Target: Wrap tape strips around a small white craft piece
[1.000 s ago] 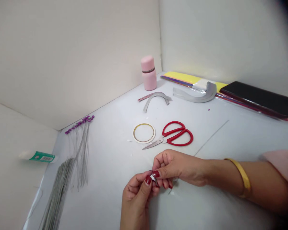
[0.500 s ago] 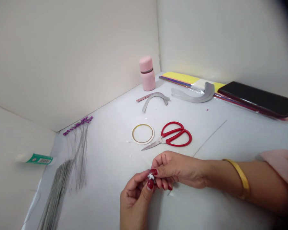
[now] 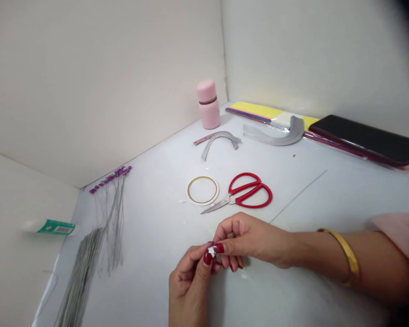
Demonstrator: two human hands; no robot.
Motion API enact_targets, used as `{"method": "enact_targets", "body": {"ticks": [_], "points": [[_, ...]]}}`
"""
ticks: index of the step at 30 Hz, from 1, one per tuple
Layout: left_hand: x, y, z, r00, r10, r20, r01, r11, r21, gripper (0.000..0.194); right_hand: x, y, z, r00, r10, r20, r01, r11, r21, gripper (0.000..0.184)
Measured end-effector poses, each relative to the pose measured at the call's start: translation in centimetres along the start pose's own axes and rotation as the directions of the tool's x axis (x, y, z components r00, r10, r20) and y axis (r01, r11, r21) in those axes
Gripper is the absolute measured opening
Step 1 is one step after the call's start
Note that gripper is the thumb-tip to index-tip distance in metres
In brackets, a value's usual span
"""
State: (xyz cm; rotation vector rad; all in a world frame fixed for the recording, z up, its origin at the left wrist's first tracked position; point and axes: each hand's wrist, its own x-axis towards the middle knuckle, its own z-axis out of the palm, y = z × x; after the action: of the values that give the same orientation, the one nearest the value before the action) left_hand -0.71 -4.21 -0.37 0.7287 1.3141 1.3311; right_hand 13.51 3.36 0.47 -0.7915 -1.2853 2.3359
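- Grip: both hands are closed in a tight pinch, the left hand (image 3: 189, 284) and right hand (image 3: 248, 240) meeting at the fingertips on a small silvery scrap (image 3: 211, 250), low and just right of centre in the frame.
- The white tabletop (image 3: 157, 236) fills the lower middle of the frame, boxed in by pale walls (image 3: 88, 81) at the upper left and upper right.
- A black smartphone (image 3: 364, 138) lies at the right, on a stack of yellow craft sheets (image 3: 255, 110).
- A pink flask (image 3: 207, 104) stands upright at the top centre.
- Red-handled scissors (image 3: 248, 190) lie closed at the centre, tips pointing left, beside a roll of gold-edged tape (image 3: 202, 190).
- Curved silver strips (image 3: 221, 138) lie below the flask; a clear-wrapped silver strip (image 3: 276, 136) lies to their right.
- At the left, a glue stick (image 3: 51, 227) lies near a bundle of grey wires (image 3: 82, 272).
- Purple-tipped wires (image 3: 112, 179) fan out just above that bundle; no purple shows on the bundle, so part of the wire appears finished and part not.
- The scrap's tip points up; its long axis is too small to tell.
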Motion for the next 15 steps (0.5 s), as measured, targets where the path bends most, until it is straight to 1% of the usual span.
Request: {"method": "enact_targets", "body": {"ticks": [3, 6, 8, 9, 11, 13, 15], "points": [[-0.1, 0.1, 0.2, 0.999, 0.027, -0.024, -0.026, 0.998, 0.051, 0.017, 0.0, 0.0, 0.0, 1.0, -0.002, -0.009, 0.002, 1.0, -0.002, 0.032], [-0.4, 0.1, 0.2, 0.989, 0.034, -0.144, -0.018, 0.994, 0.111, 0.022, 0.1, 0.0, 0.1, 1.0, 0.014, -0.024, -0.014, 1.0, 0.007, 0.032], [-0.7, 0.1, 0.3, 0.974, 0.117, -0.193, -0.076, 0.975, 0.207, 0.019, 0.1, 0.0, 0.1, 0.999, 0.018, -0.036, -0.017, 1.0, 0.011, 0.03], [-0.8, 0.2, 0.3, 0.965, 0.178, -0.191, -0.124, 0.956, 0.266, 0.015, 0.1, 0.0, 0.2, 0.999, 0.016, -0.042, -0.015, 1.0, 0.013, 0.03], [-1.0, 0.1, 0.3, 0.941, 0.304, -0.149, -0.236, 0.904, 0.357, 0.009, 0.1, 0.1, 0.2, 0.999, 0.013, -0.048, -0.012, 1.0, 0.017, 0.029], [-1.1, 0.1, 0.4, 0.906, 0.408, -0.109, -0.333, 0.848, 0.411, 0.011, 0.0, 0.1, 0.2, 0.999, 0.015, -0.048, -0.014, 1.0, 0.024, 0.03], [-1.1, 0.1, 0.5, 0.871, 0.486, -0.079, -0.4, 0.791, 0.463, 0.014, 0.0, 0.2, 0.2, 0.999, 0.022, -0.044, -0.02, 0.999, 0.029, 0.03]]}}
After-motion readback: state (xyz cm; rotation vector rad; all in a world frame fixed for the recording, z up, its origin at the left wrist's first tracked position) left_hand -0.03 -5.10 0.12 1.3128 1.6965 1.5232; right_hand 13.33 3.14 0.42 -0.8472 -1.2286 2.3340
